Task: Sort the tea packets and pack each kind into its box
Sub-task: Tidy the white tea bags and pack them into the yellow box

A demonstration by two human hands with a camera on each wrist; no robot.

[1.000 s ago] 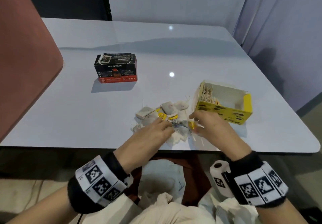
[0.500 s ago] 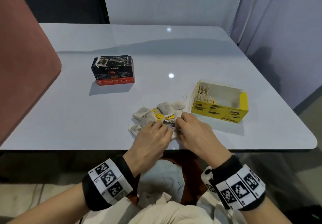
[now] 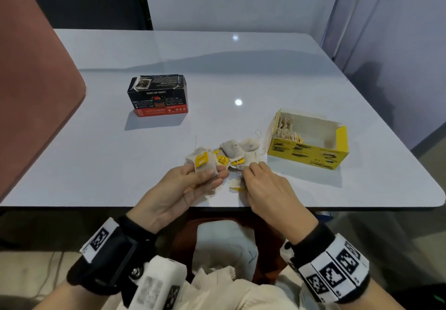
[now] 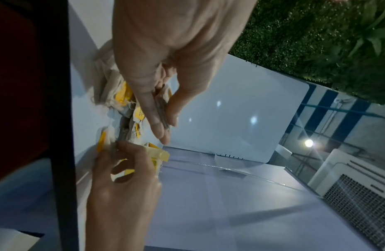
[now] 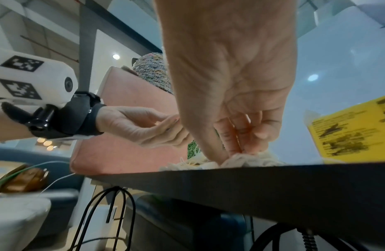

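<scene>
A pile of tea bags (image 3: pixel 235 151) with yellow tags lies near the table's front edge. My left hand (image 3: pixel 212 172) is turned palm up at the pile's left side. It pinches a tea bag with a yellow tag (image 3: pixel 202 163) between thumb and fingers (image 4: pixel 159 130). My right hand (image 3: pixel 251 167) reaches into the pile's near side, and its fingertips (image 5: pixel 234 151) pinch a tea bag (image 5: pixel 243 159). Right of the pile stands an open yellow box (image 3: pixel 311 155) with several tea bags (image 3: pixel 284 128) stacked at its left end. A shut black box (image 3: pixel 158 96) stands further back on the left.
The white table (image 3: pixel 96 155) has bare surface around both boxes. A pink chair back (image 3: pixel 31 87) rises along the left side. The table's front edge (image 5: pixel 251 173) is right under my wrists. Cables (image 5: pixel 114 203) hang below it.
My left hand has turned palm up and lifted a yellow-tagged tea bag out of the pile. My right hand moved left from beside the yellow box into the pile.
</scene>
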